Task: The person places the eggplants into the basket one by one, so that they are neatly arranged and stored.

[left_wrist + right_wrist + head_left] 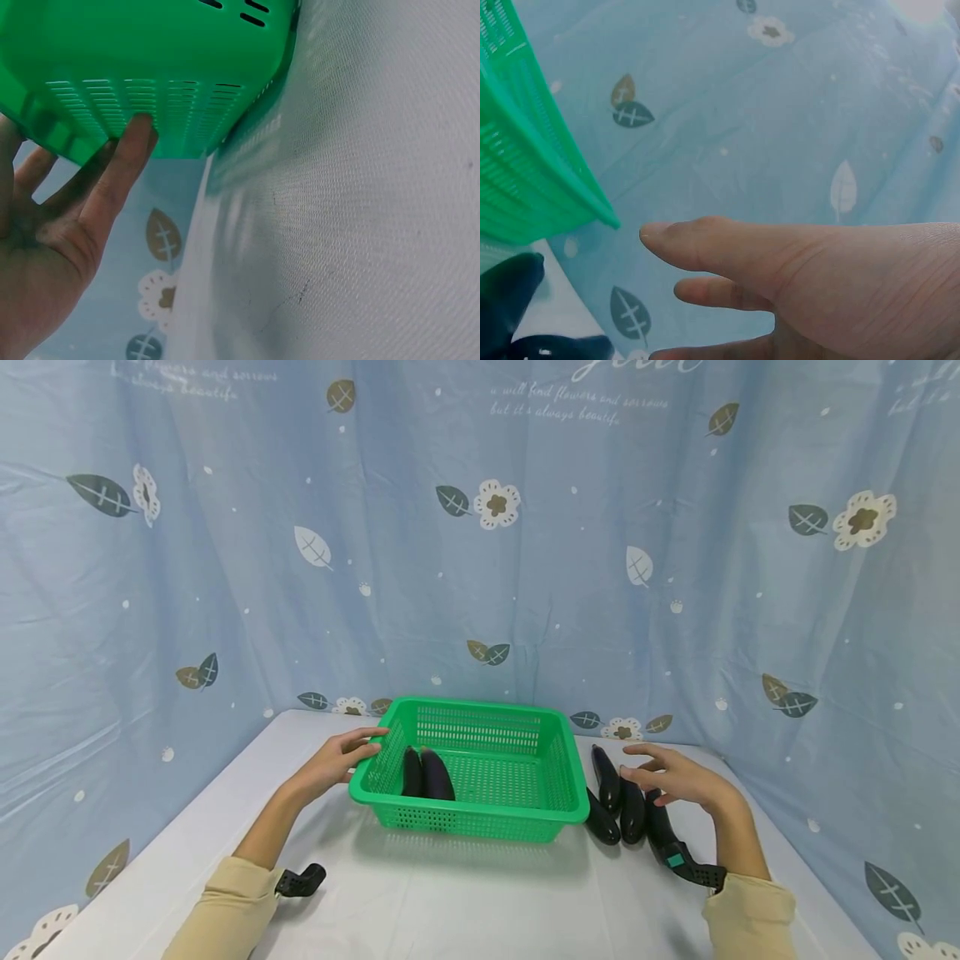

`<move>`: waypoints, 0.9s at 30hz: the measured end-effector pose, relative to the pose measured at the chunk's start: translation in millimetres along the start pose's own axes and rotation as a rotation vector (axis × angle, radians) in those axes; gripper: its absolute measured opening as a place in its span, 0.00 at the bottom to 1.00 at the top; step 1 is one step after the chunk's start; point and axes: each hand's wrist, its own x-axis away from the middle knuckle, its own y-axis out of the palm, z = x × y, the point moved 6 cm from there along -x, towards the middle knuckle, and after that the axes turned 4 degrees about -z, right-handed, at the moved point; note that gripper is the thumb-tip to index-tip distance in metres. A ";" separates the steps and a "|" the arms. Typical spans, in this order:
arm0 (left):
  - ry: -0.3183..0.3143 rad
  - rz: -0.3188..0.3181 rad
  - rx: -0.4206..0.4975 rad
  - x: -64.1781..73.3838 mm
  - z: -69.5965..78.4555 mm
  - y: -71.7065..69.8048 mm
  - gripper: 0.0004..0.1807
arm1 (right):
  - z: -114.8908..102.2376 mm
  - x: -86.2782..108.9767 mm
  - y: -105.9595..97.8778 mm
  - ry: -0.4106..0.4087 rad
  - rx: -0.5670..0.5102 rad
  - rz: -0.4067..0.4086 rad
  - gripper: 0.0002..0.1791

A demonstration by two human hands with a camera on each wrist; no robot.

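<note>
A green plastic basket (480, 810) with slotted walls stands on the table. My left hand (327, 767) grips its left rim, fingers over the edge and the thumb against the outer wall in the left wrist view. Two dark eggplants lie side by side inside, one longer and plumper eggplant (437, 775) and a slimmer eggplant (411, 772). Right of the basket several more eggplants (632, 811) lie close together. Over them hovers my right hand (678, 774), holding nothing, its thumb and fingers spread apart in the right wrist view (802, 277).
A white cloth (450, 902) covers the table. Behind it and at both sides hangs a blue curtain (420, 577) printed with leaves and flowers. Each wrist wears a black strap with a camera mount (300, 882).
</note>
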 end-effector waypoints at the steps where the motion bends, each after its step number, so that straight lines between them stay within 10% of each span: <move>1: 0.000 -0.001 0.002 -0.3 -0.3 0.2 0.33 | 2.2 -0.3 -0.2 0.009 0.000 0.001 0.40; 27: -0.005 0.006 -0.005 -2.7 0.1 -0.6 0.32 | 43.5 -1.0 -7.2 0.162 0.040 0.023 0.43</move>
